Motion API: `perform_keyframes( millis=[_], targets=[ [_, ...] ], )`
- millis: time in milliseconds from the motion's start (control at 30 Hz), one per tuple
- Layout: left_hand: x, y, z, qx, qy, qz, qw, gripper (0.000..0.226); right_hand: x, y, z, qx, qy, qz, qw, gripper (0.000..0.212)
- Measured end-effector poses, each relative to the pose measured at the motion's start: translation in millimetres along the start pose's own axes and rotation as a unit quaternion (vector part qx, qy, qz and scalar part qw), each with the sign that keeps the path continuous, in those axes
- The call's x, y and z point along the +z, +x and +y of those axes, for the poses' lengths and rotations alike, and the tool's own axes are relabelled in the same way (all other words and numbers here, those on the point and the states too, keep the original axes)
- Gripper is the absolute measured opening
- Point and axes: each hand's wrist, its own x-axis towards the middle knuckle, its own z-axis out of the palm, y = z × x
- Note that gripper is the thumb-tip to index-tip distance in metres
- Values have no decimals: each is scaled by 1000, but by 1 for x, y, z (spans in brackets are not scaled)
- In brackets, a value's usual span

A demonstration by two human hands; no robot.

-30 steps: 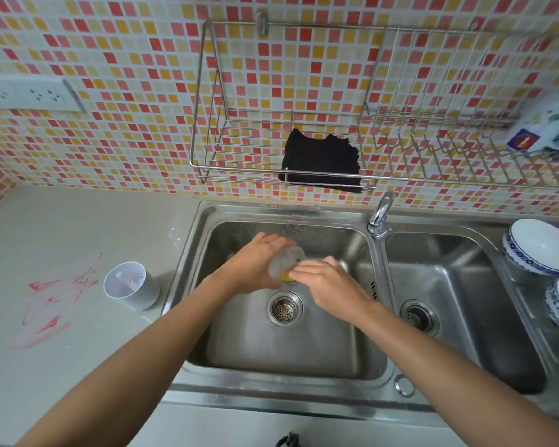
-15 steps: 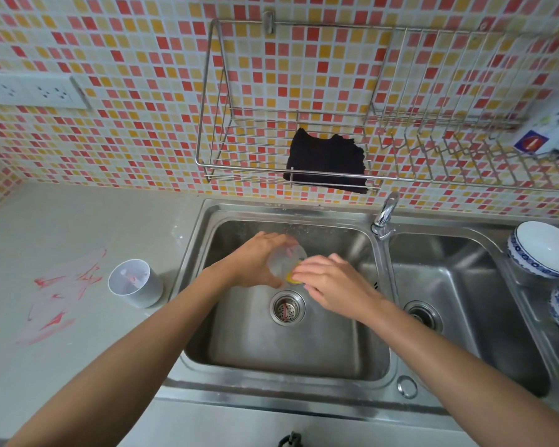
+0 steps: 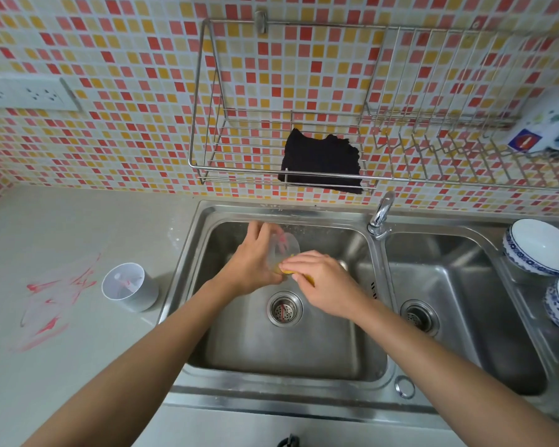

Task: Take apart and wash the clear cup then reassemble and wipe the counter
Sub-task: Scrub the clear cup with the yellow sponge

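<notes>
Over the left sink basin [image 3: 304,350], my left hand [image 3: 250,264] grips a clear cup part [image 3: 284,246], tilted with its mouth toward the right. My right hand [image 3: 323,279] holds a yellow sponge [image 3: 309,279] pressed against the cup's lower side; most of the sponge is hidden under my fingers. Another cup part [image 3: 128,287], white and cylindrical with red smears inside, stands on the counter left of the sink. Red smears [image 3: 50,298] mark the counter [image 3: 62,237] further left.
A black cloth [image 3: 321,164] hangs on the wire wall rack [image 3: 239,146] above the sink. The faucet [image 3: 381,212] stands between the two basins. Blue-and-white bowls [image 3: 539,251] sit at the right. A wall socket [image 3: 29,93] is at upper left.
Both hands have stayed over the left basin. The cup has tipped slightly in my left hand while my right hand slid the sponge along its lower side.
</notes>
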Motion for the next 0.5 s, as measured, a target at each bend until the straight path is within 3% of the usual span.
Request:
perform_keyframes(
  millis=[100, 133, 233, 300, 367, 500],
  targets=[
    [-5, 3, -7, 16, 52, -20, 998, 85, -6, 3, 3, 61, 70, -51, 994, 35],
    [-7, 4, -8, 13, 81, -34, 996, 85, -9, 4, 6, 52, 40, -61, 996, 36],
    [-7, 9, -8, 35, 93, -67, 993, 84, -6, 9, 16, -80, -175, -34, 981, 36],
    [-9, 12, -6, 63, 81, -66, 993, 83, -3, 10, 14, -85, -220, -14, 972, 30],
    [-12, 13, -5, 74, 80, -66, 992, 80, 3, 9, 6, -45, -186, -9, 982, 33],
    [-13, 6, -7, 70, 82, -68, 992, 77, 12, 12, 1, 107, 47, -88, 989, 36]
  ],
)
